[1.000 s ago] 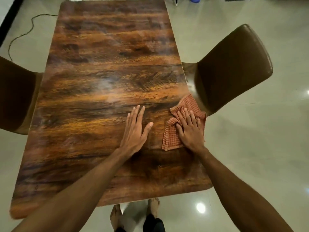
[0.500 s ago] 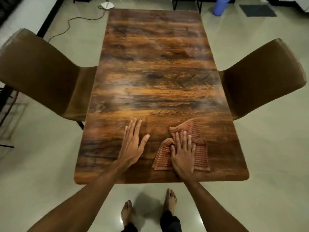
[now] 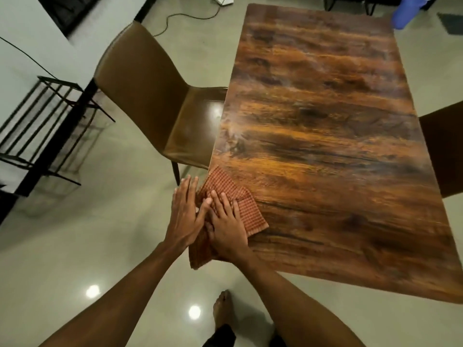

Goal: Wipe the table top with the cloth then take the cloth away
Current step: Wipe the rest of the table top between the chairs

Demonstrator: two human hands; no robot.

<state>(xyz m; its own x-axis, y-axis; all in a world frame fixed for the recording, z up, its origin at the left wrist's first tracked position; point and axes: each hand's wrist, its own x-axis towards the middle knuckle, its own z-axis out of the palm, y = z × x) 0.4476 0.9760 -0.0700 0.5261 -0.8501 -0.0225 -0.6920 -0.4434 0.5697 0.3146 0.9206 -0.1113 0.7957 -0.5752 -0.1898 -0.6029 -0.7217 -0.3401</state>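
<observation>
Rust-red checked cloth (image 3: 240, 206) lies under the straight, spread fingers (image 3: 224, 200) of the right hand (image 3: 229, 229), which presses it flat with the palm and grasps nothing. The cloth sits at the table's left edge close to the near corner. Part of it rests on the wood and part droops over the edge below the wrists. The left hand (image 3: 185, 216) is just beside it, fingers (image 3: 186, 191) straight and together, released. It is held level past the edge with its thumb against the bunched fold and the right hand. Whether its palm touches the hanging cloth cannot be told, since the hands cover that part. The table (image 3: 325, 121) stretches away to the right and far side as bare dark wood grain, with wide room ahead of the cloth. A brown chair (image 3: 150, 91) is tucked against the left edge just beyond the hands. Another chair (image 3: 443, 146) is cut off by the frame on the right. Both forearms reach in from below, the left crossing open glossy floor (image 3: 100, 246). A bare foot (image 3: 220, 309) shows near the close edge. A blurred black rack (image 3: 50, 126) stands far left, a cable (image 3: 190, 16) trails on the floor, and a blue object (image 3: 406, 11) beyond the far corner is too cropped to identify.
</observation>
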